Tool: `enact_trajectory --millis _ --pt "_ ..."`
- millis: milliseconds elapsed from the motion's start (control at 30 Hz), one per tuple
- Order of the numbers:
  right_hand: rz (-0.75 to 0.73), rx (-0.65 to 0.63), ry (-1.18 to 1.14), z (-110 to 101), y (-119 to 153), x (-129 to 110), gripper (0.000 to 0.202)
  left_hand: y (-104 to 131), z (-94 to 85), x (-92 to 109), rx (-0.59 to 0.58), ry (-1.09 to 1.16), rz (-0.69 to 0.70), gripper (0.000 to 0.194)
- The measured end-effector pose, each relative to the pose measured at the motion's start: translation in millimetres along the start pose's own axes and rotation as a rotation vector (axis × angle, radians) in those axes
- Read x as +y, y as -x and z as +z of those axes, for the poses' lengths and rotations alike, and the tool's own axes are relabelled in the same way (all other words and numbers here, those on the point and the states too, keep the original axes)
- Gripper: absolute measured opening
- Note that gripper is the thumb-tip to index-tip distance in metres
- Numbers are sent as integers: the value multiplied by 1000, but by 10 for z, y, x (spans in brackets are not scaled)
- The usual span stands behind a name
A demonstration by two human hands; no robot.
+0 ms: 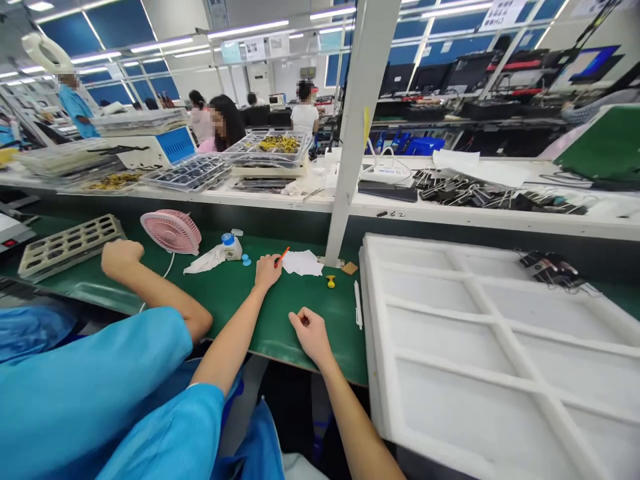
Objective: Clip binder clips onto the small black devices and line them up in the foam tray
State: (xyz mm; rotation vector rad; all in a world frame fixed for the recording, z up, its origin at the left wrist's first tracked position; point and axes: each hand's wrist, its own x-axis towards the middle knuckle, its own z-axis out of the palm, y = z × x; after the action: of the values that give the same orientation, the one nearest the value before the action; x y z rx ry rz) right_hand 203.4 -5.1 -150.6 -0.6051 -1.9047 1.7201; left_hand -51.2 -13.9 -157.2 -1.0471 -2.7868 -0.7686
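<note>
My left hand (267, 273) is closed around a slim orange-red stick-like tool (285, 253), whose exact kind I cannot make out. It is at the edge of a crumpled white sheet (303, 263) on the green mat (225, 283). Nearer to me, my right hand (311, 335) is curled into a loose fist just over the mat. Whatever its fingers hold, if anything, is hidden. Beyond it are a small yellow spool-shaped piece (331, 281), a brown square pad (349, 268) and a white pen-like stick (358, 305).
Large white divided trays (450, 320) are stacked on the right. A co-worker's closed hand (123, 259) is by a beige holed tray (73, 247) on the left. Also there are a pink fan (171, 231), a blue-capped bottle (231, 247) and a white post (357, 127).
</note>
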Motion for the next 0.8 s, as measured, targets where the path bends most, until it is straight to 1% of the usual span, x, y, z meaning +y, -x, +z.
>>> enact_trajectory --millis 100,233,333,400,467,500,533,567,600,633,667,733,767,800 --pt "1 6 -21 -44 46 -21 44 228 -53 74 4 14 -4 32" --pt "-9 2 -26 -40 29 -24 44 527 -183 182 73 36 -74 37" --pt "-31 27 8 -46 84 -14 44 907 -302 297 123 73 -77 38" --pt "-56 33 47 -80 210 -2 42 1261 -319 350 129 108 -28 34" --pt "-75 24 84 -127 414 24 37 1622 -282 339 103 146 48 27" --pt "-82 21 100 -149 535 42 35 1775 -264 315 82 187 108 28" --pt "-86 22 112 -168 660 62 32 1899 -263 290 37 219 161 33" --pt "-86 30 116 -184 781 83 31 1990 -292 276 5 248 172 35" --pt "-82 44 111 -199 891 103 31 2051 -362 282 -34 288 167 36" --pt "-73 63 90 -212 981 122 32 2086 -477 312 -80 345 144 34" --pt "-60 85 56 -224 1049 138 33 2105 -634 368 -131 419 112 31" --pt "-20 132 -24 -238 1113 154 35 2121 -1032 539 -270 604 76 31" --pt "4 153 -54 -240 1113 151 35 2127 -1235 639 -310 689 111 32" --pt "29 170 -69 -238 1097 141 35 2135 -1415 740 -317 739 188 31"
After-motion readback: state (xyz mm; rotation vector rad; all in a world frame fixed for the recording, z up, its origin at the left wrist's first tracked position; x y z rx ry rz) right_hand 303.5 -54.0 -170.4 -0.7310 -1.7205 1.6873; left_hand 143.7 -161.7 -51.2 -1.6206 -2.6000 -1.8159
